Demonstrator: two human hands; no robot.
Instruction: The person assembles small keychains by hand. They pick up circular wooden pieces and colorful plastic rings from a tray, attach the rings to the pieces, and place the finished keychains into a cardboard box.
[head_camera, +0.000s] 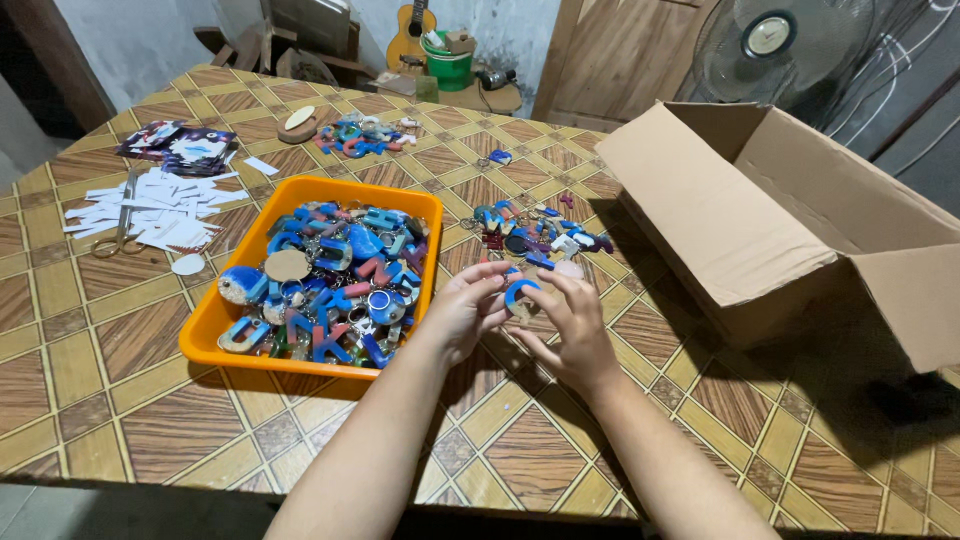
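Item in hand: blue letter keychain (519, 295), pinched between my left hand (462, 312) and right hand (572, 335). Orange tray (205, 330) of like pieces left of my grip; loose keychain pile (530, 232) just beyond; open cardboard box (790, 215) right. Step, as judged: inspecting or fitting; next needs steady fingertip hold.

Two bare arms come up from the near edge of the tabletop (120, 400). No sleeves, rings or watch show. Fingernails are short.
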